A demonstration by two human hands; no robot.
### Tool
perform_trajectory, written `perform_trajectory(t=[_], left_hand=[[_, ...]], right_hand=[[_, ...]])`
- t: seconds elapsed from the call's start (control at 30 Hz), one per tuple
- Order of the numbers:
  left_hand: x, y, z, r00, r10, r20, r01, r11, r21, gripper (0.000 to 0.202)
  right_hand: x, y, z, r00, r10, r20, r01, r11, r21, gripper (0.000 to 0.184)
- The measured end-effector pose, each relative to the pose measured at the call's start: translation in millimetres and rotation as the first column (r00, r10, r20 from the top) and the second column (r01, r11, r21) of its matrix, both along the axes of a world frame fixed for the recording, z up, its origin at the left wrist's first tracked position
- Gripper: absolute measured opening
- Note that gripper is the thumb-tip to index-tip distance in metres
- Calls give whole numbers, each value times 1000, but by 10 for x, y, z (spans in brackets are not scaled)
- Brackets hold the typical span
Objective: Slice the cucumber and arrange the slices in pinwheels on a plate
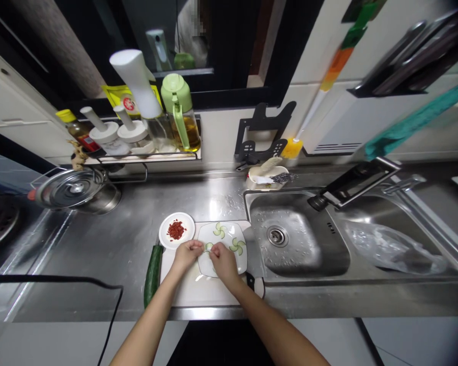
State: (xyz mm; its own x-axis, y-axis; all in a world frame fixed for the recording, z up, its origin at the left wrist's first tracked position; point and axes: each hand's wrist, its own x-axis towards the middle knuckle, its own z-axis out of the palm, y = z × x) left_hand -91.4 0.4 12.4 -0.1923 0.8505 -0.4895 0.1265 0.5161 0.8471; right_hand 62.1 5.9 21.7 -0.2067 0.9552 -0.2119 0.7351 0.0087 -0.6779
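Over the left part of a white square plate [234, 267], my left hand [190, 253] and my right hand [223, 259] face each other with fingertips pinched. Between them are thin cucumber slices [208, 247], their ends partly hidden by my fingers. Two pinwheels of curved slices lie on the same plate: one pinwheel [219, 231] at the top and another pinwheel [237, 246] at the right. Beneath the plate is a pale cutting board [187, 295]. A small round dish [191, 223] with red bits [176, 230] sits to the upper left.
A whole cucumber [152, 277] lies along the board's left side. A knife's black handle [250, 281] shows beside the plate. To the right is a sink [301, 239] with a faucet [351, 185]. A lidded pot [95, 193] and a seasoning rack [148, 160] stand at the back left.
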Motion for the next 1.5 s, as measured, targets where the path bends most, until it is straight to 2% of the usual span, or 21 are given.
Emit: perform_trajectory(t=[0.17,0.33,0.57,0.8,1.1,1.37,1.5], left_hand=[[-32,137,48,935,-136,-329,162,985,54,19],[3,205,104,857,-239,-457,278,960,20,15],[49,226,127,785,-306,-538,351,936,-20,14],[61,227,140,739,-311,-598,380,925,-11,16],[92,235,160,684,-337,-647,385,920,-73,14],[101,231,157,673,-333,-661,363,927,-97,10],[98,218,132,683,-307,-663,340,937,-83,17]], right_hand=[[-118,56,-17,992,-29,126,30,1000,0,9],[-181,61,-25,978,-45,205,46,999,4,9],[-203,71,-41,962,-40,268,38,999,13,11],[-232,75,-73,954,-28,298,23,1000,20,13],[-228,73,-53,953,-28,303,31,999,-7,15],[-265,80,-6,947,0,321,9,1000,-27,14],[-279,83,17,938,11,347,0,999,-32,14]])
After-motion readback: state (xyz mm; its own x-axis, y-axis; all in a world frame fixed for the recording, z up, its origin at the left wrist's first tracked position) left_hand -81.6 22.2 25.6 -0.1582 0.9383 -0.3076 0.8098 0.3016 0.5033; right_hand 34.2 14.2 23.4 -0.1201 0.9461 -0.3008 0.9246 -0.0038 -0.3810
